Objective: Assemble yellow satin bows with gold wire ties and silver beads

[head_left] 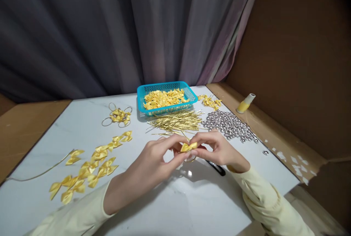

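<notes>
Between my two hands, above the middle of the white table, is a small yellow satin bow (188,147). My left hand (161,153) pinches it from the left, and my right hand (215,148) grips its right side with thumb and fingers. A thin gold tie stands up behind the bow, and part of a loop shows below it. Under my right hand lies a black-handled tool (218,168), its other end hidden. Just beyond my hands is a pile of gold twist ties (175,122).
A blue basket (140,100) of yellow bows stands at the back. Silver beads (229,123) lie right, near a thread cone (245,103). Loose bows (87,169) and a gold cord (41,173) lie left. Looped bows (119,116) sit back left, more bows (210,102) back right.
</notes>
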`<state>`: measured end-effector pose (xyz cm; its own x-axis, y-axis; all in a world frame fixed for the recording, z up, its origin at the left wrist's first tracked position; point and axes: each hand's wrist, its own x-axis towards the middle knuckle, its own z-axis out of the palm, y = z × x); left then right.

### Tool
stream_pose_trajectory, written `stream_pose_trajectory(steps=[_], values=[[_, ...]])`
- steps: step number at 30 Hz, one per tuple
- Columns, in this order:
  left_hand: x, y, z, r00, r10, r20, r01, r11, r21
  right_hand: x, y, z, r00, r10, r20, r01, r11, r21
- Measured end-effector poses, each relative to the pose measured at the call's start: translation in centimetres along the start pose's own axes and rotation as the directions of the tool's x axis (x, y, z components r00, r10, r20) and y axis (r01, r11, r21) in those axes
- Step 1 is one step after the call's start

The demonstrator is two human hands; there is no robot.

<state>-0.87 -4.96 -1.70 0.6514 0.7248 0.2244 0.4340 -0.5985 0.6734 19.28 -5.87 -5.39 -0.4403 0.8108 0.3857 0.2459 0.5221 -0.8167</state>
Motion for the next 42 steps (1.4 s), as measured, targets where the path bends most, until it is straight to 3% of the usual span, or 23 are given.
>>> stream_pose_trajectory(steps=[8, 11, 17, 22, 24, 27, 32, 37, 39, 42], values=[[0.1, 0.2, -0.7, 0.994, -0.067, 0.082, 0.072, 0.996, -0.049, -0.1, -0.6, -1.3, 0.994, -0.022, 0.109, 0.032, 0.995, -0.092], [0.3, 0.1, -1.0, 0.981, -0.108, 0.162, 0.121, 0.99, -0.074, -0.3, -0.6, -1.7, 0.993, -0.068, 0.092, 0.078, 0.99, -0.119], [0.8, -0.4, -1.0, 0.913, -0.197, 0.357, 0.24, 0.967, -0.081, -0.5, -0.6, -1.4, 0.993, -0.117, -0.006, 0.115, 0.985, -0.132], [1.5, -1.7, -0.5, 0.919, -0.039, 0.392, 0.145, 0.959, -0.245, -0.1, -0.7, -0.7, 0.984, -0.168, -0.067, 0.16, 0.981, -0.11], [1.7, -2.0, -0.3, 0.89, -0.019, 0.456, 0.193, 0.921, -0.338, 0.1, -0.7, -0.3, 0.981, -0.181, -0.071, 0.173, 0.978, -0.117], [1.9, -2.0, -0.1, 0.83, -0.084, 0.551, 0.353, 0.844, -0.404, 0.1, -0.6, 0.0, 0.98, -0.19, -0.061, 0.179, 0.973, -0.146], [1.9, -1.5, -0.1, 0.832, -0.18, 0.524, 0.44, 0.789, -0.428, 0.1, -0.4, 0.3, 0.973, -0.219, -0.078, 0.201, 0.962, -0.186], [1.9, -1.4, -0.2, 0.829, -0.151, 0.539, 0.439, 0.773, -0.458, 0.2, -0.3, -0.2, 0.976, -0.197, -0.097, 0.168, 0.955, -0.246], [1.9, -1.4, -0.2, 0.854, -0.183, 0.487, 0.425, 0.785, -0.451, -0.1, -0.4, -0.9, 0.985, -0.13, -0.116, 0.089, 0.949, -0.302], [1.7, -1.4, -0.3, 0.893, -0.234, 0.385, 0.396, 0.816, -0.422, -1.6, -0.3, -2.0, 0.978, 0.076, -0.193, -0.159, 0.873, -0.462]])
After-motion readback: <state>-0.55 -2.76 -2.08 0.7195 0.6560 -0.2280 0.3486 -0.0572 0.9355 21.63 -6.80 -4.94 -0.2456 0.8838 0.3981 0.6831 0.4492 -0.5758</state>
